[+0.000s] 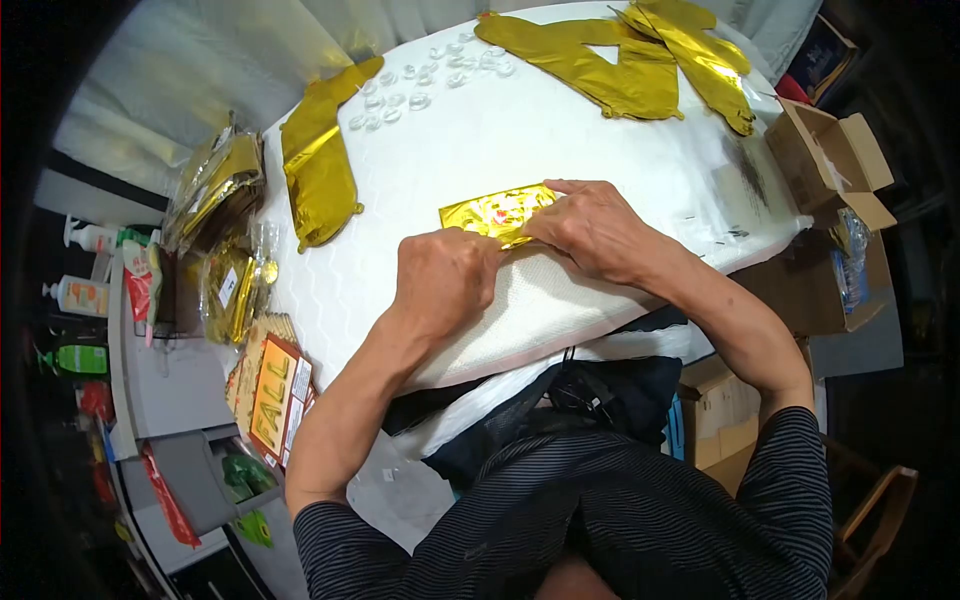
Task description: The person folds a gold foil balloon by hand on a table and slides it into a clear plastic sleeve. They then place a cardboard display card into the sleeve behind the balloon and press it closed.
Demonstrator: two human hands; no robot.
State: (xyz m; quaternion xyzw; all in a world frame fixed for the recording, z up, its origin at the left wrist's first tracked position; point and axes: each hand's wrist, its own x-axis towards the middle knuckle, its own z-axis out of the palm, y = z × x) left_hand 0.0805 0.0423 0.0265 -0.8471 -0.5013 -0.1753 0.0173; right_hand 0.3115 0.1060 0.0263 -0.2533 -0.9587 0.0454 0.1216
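In the middle of the white-covered table, near its front edge, lies a folded, shiny gold foil balloon (pixel 485 211), shaped into a small flat rectangle. My left hand (pixel 445 278) is closed, its fingers curled over the near edge of the foil. Opposite it, my right hand (pixel 597 230) pinches the right end between thumb and fingers. Both thumbs and fingertips are partly hidden. Flat gold foil balloons lie farther off: one at the left (pixel 318 165), one at the back (pixel 590 62) and another at the back right (pixel 705 60).
Several small clear round pieces (pixel 419 101) are scattered at the back. Bagged gold foil packs (pixel 228 290) and a "FALL" card pack (pixel 275 395) sit at the left edge. Open cardboard boxes (pixel 815 150) stand at the right. Pump bottles (pixel 82 297) are far left.
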